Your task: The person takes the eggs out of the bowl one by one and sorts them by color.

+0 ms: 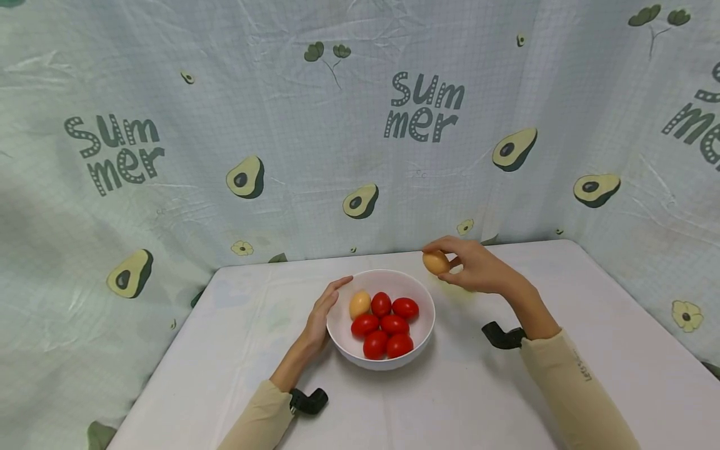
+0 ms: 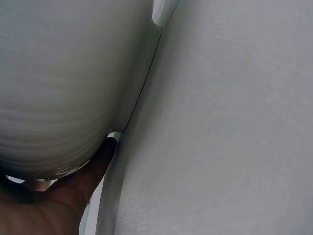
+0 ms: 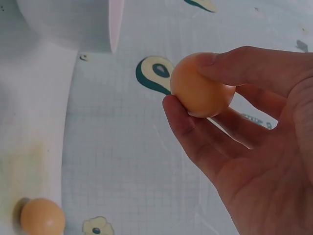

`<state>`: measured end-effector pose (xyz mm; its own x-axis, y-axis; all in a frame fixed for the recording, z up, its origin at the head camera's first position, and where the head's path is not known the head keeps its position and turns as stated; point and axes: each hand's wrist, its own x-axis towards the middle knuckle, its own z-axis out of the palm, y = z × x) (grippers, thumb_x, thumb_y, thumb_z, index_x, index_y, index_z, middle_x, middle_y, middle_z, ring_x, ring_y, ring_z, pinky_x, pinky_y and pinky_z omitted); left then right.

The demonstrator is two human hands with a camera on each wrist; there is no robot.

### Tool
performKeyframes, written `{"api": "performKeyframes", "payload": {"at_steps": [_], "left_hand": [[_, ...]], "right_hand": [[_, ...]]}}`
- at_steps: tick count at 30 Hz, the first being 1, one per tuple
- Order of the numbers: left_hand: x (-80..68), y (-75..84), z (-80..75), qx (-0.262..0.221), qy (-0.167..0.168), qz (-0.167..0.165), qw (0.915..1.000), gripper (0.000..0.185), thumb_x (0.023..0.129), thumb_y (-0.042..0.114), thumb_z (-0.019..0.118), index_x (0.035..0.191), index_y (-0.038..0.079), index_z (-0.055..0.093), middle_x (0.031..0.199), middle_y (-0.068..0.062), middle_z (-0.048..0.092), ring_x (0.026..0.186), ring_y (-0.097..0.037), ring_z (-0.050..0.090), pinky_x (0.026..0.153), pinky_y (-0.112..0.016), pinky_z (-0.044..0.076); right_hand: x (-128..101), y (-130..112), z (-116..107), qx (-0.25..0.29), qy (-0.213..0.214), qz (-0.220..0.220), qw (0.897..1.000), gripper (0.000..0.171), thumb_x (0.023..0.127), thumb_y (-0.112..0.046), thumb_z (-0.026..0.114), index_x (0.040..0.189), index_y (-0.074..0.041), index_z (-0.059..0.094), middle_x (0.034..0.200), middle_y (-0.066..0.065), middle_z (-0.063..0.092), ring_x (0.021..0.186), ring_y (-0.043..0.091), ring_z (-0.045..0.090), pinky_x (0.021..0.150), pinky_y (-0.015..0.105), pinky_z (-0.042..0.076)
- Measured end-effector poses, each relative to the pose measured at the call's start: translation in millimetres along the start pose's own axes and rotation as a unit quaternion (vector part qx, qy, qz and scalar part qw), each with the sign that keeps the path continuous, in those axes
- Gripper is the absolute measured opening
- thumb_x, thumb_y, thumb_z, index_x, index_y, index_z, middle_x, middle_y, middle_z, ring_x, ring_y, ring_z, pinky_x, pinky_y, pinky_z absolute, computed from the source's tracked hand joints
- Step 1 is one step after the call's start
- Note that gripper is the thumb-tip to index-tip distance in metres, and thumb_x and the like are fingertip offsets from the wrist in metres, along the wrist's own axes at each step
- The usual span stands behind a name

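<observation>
Tan egg pinched in the right hand, held up right of an upright, round white bowl, which the left hand touches. Inside lie another tan egg and six glossy red ovals; a third egg sits on the desk.

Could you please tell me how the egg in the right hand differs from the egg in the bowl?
The held egg is pinched in the right hand, while the loose egg is in neither hand. The held egg is raised, whereas the loose egg lies inside the bowl beside red, rounded items. Both look rounded and yellowish-orange.
</observation>
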<state>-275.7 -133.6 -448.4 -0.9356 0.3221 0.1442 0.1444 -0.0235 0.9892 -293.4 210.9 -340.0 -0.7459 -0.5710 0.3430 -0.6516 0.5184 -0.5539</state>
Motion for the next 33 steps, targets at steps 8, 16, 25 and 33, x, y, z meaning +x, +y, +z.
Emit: {"api": "performKeyframes", "payload": {"at_steps": [8,16,25,33], "left_hand": [[-0.2,0.3,0.0,-0.001,0.001,0.002,1.0000,0.051,0.111,0.024,0.021,0.158,0.009,0.036,0.167,-0.013,0.032,0.156,-0.034,0.030,0.128,-0.048,0.022],[0.7,-0.8,-0.8,-0.001,-0.002,0.005,1.0000,0.052,0.111,0.023,0.020,0.158,0.008,0.035,0.167,-0.014,0.031,0.156,-0.035,0.030,0.128,-0.049,0.022],[0.7,-2.0,0.0,-0.006,-0.003,0.007,1.0000,0.052,0.111,0.022,0.020,0.158,0.007,0.035,0.167,-0.015,0.030,0.156,-0.036,0.029,0.128,-0.049,0.021],[0.8,-2.0,-0.3,-0.004,-0.003,0.007,1.0000,0.052,0.111,0.024,0.021,0.158,0.009,0.036,0.167,-0.013,0.031,0.156,-0.035,0.030,0.128,-0.047,0.023]], "right_hand": [[-7,9,-13,-0.002,0.011,0.016,1.000,0.050,0.086,0.006,0.075,0.134,-0.004,0.064,0.129,0.012,0.068,0.116,0.029,0.062,0.092,0.045,0.061],[-18,19,-29,-0.012,0.020,0.045,0.999,0.051,0.087,0.005,0.075,0.136,-0.001,0.062,0.132,0.015,0.067,0.118,0.032,0.062,0.095,0.044,0.059],[-36,41,-44,-0.014,0.033,0.074,0.997,0.052,0.089,0.003,0.073,0.139,-0.005,0.061,0.133,0.015,0.067,0.117,0.028,0.061,0.094,0.024,0.054],[-52,64,-56,-0.011,0.037,0.118,0.992,0.052,0.093,-0.002,0.071,0.143,-0.001,0.057,0.138,0.019,0.063,0.122,0.031,0.057,0.091,0.012,0.047]]}}
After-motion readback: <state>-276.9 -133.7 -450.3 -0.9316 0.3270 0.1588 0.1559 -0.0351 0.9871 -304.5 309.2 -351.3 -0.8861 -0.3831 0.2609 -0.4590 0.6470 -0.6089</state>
